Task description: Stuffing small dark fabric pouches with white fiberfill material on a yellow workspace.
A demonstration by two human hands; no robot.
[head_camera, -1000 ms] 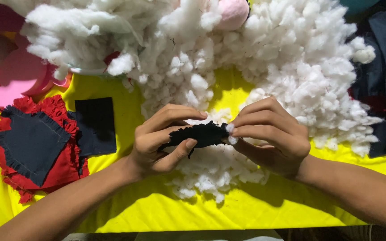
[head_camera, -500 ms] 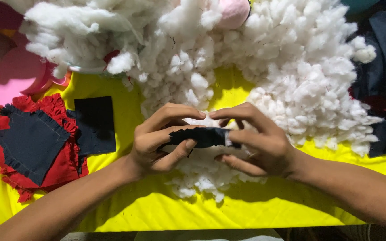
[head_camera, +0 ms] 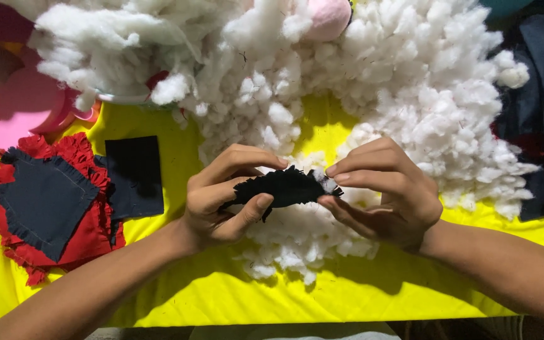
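My left hand grips a small black fringed fabric pouch from its left end, thumb under it and fingers over it. My right hand pinches the pouch's right end, where a tuft of white stuffing shows at the opening. Both hands hover over a small heap of white stuffing on the yellow cloth.
A large pile of white stuffing fills the back. At the left lie a red fringed patch under a dark blue fringed square, and a flat black fabric rectangle. Pink objects sit far left; dark blue fabric lies right.
My right hand's fingers have shifted at the pouch's right end, pressing white stuffing into the opening. My left hand keeps its hold in about the same place.
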